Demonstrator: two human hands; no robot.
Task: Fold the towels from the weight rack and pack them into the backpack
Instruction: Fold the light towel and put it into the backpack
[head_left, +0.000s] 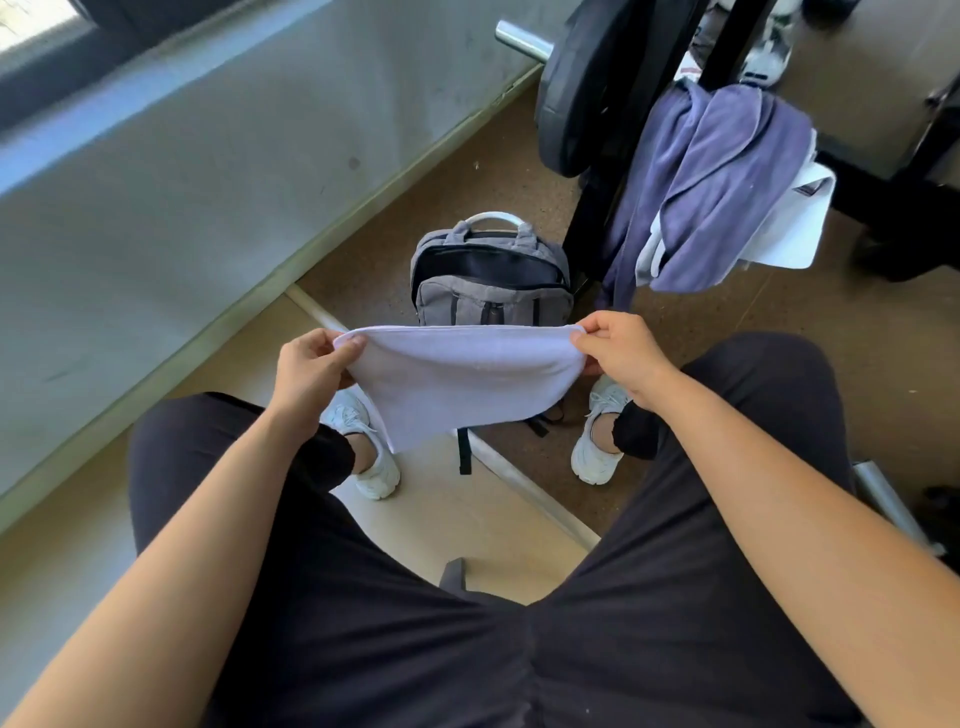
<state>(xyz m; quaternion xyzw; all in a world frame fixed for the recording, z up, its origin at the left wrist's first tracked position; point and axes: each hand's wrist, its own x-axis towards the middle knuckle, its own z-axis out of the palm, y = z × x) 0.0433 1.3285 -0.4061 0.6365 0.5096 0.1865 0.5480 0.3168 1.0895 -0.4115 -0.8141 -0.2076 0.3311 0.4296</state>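
Note:
A white towel (457, 379), folded over, hangs in the air between my knees. My left hand (311, 371) pinches its left top corner and my right hand (621, 353) pinches its right top corner. Behind it on the floor stands a grey backpack (493, 291) with its main zip open, partly hidden by the towel. A purple towel (711, 182) drapes over the black weight rack (727, 47) at the upper right, with a white towel (795, 223) showing beneath it.
A black weight plate (576, 93) on a chrome bar end (522, 39) sits left of the rack. A grey wall (182, 182) runs along the left. My legs in black trousers and white shoes (374, 457) flank the backpack. A metal bar (883, 499) lies at right.

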